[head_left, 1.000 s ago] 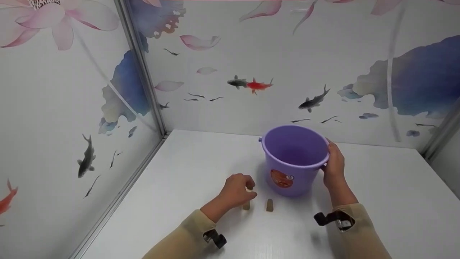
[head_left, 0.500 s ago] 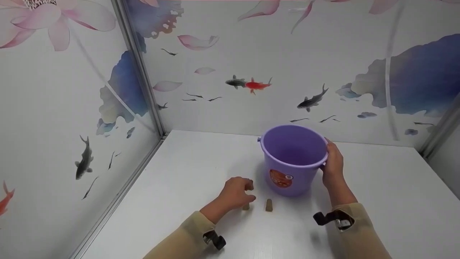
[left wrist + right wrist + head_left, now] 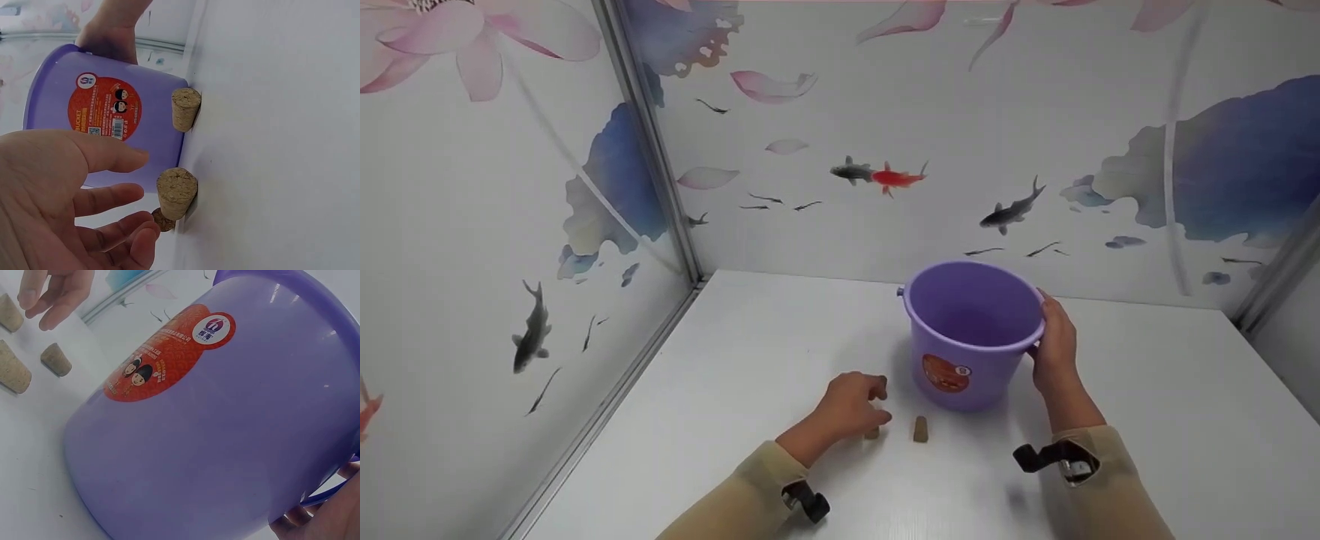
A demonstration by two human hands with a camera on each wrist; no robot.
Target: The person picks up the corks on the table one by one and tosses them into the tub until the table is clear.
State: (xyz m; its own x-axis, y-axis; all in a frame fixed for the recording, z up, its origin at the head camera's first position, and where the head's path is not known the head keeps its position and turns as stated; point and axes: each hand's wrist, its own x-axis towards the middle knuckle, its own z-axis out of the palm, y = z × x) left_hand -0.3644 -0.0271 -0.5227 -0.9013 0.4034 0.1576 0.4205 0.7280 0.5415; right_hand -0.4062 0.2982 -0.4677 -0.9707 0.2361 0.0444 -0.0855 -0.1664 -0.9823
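Observation:
A purple plastic bucket [image 3: 960, 375] with a red label stands upright on the white table. At its right side my right hand [image 3: 1056, 341] grips it near the rim, fingertips [image 3: 295, 516] by the handle in the right wrist view. My left hand [image 3: 851, 405] hovers over the table left of the bucket, thumb and fingers apart, nothing between them. One tapered cork [image 3: 921, 429] stands in front of the bucket; another cork [image 3: 872, 433] is partly hidden by the left hand. The left wrist view also reveals a third cork [image 3: 163, 221] beyond the left fingers, partly covered.
White panels [image 3: 795, 247] printed with fish and petals close off the back and left of the table [image 3: 720, 360]. A metal strip [image 3: 607, 405] runs along the left edge. Each sleeve has a black wrist camera mount [image 3: 806, 501].
My left hand has sunk slightly toward the corks and the table's near side, its fingers still apart. The bucket and my right hand stay put, and the head view shifts a little.

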